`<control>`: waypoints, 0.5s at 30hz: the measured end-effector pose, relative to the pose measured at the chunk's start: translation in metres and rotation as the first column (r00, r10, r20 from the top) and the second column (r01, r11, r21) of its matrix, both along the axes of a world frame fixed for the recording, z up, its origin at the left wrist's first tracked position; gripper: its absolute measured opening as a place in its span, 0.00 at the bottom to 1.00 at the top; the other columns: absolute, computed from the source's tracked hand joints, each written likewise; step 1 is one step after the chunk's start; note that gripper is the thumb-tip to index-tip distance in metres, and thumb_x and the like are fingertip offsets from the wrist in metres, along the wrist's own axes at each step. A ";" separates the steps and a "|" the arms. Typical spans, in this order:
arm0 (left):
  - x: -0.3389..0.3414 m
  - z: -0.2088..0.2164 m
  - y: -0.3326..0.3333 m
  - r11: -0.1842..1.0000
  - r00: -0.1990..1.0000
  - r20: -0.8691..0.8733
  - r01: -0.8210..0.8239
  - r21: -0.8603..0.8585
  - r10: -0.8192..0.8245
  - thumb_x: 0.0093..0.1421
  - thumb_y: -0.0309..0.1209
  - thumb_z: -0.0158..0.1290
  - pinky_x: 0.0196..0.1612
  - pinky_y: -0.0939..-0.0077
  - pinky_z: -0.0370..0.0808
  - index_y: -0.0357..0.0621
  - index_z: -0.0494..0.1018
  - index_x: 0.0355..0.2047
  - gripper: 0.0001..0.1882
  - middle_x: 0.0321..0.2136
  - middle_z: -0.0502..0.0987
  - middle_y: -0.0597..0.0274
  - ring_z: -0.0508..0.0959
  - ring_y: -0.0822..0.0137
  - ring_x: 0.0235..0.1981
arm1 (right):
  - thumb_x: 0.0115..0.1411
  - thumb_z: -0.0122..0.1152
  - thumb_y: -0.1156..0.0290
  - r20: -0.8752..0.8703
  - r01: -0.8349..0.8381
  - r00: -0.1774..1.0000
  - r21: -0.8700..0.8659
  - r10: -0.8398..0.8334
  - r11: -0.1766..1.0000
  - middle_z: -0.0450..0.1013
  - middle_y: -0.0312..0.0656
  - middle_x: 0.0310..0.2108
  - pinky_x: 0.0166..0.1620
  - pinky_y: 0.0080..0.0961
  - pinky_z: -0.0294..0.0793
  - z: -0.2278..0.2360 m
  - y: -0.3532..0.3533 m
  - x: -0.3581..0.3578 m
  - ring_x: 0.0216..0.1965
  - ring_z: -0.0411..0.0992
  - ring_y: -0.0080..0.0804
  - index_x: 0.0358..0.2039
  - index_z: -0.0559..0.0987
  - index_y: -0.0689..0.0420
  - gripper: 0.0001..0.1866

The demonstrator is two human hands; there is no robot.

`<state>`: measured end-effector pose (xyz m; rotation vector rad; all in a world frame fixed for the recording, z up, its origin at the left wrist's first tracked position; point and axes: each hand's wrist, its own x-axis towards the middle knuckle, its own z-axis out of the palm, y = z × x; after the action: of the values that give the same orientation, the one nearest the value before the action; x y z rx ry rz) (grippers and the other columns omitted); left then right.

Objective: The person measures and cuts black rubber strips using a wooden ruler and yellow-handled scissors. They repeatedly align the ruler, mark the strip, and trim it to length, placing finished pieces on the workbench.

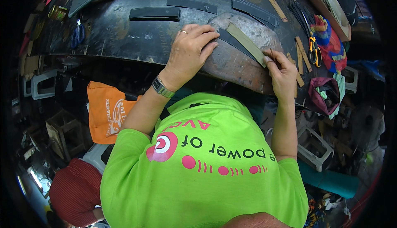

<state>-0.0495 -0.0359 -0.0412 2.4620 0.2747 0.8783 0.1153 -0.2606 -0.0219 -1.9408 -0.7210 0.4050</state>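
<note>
A worn brown slab (237, 67) lies at the near edge of the dark table. A narrow black strip (235, 43) rests on it, and an olive-green strip (247, 41) lies slantwise just beyond, partly alongside. My left hand (192, 48), with a ring and a wristwatch, has its fingers bent and their tips at the black strip's left end. Between the thumb and fingers of my right hand (282, 71) is the near right end of the olive strip. A thin dark sliver shows by those fingers; its kind cannot be made out.
Black strips lie beyond my hands in a left stack (155, 13), a middle piece (192, 5) and a right stack (255, 15). Blue-handled scissors (77, 34) are at left. Yellow-and-black scissors (315, 54), wooden slats (304, 54) and a maroon pouch (320, 88) are at right.
</note>
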 end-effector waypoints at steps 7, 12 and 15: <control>0.000 0.000 -0.004 0.999 0.999 -0.003 -0.035 0.032 0.035 0.57 0.28 0.65 0.49 0.65 0.72 0.47 0.82 0.48 0.17 0.39 0.84 0.65 0.80 0.60 0.44 | 0.62 0.62 0.80 0.155 -0.154 0.974 -0.067 0.163 0.986 0.80 0.45 0.35 0.44 0.23 0.73 0.006 0.011 0.014 0.38 0.78 0.32 0.44 0.84 0.64 0.10; 0.004 0.002 -0.003 0.998 0.999 -0.007 -0.044 -0.042 0.043 0.57 0.28 0.66 0.48 0.66 0.71 0.51 0.79 0.54 0.23 0.36 0.84 0.66 0.80 0.63 0.41 | 0.61 0.63 0.80 0.243 -0.161 0.952 -0.110 0.184 0.981 0.79 0.45 0.33 0.41 0.24 0.73 0.006 0.014 0.013 0.35 0.78 0.34 0.44 0.85 0.62 0.11; 0.007 0.003 0.000 0.999 0.999 -0.016 -0.043 -0.020 0.043 0.57 0.28 0.66 0.48 0.67 0.71 0.51 0.80 0.54 0.23 0.34 0.84 0.68 0.80 0.64 0.39 | 0.61 0.63 0.80 0.285 -0.157 0.942 -0.089 0.176 0.984 0.77 0.45 0.30 0.39 0.25 0.73 0.006 0.015 0.010 0.33 0.77 0.34 0.44 0.85 0.61 0.11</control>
<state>-0.0429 -0.0361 -0.0386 2.4531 0.3418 0.8698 0.1250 -0.2452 -0.0163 -2.0308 -1.0806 0.2475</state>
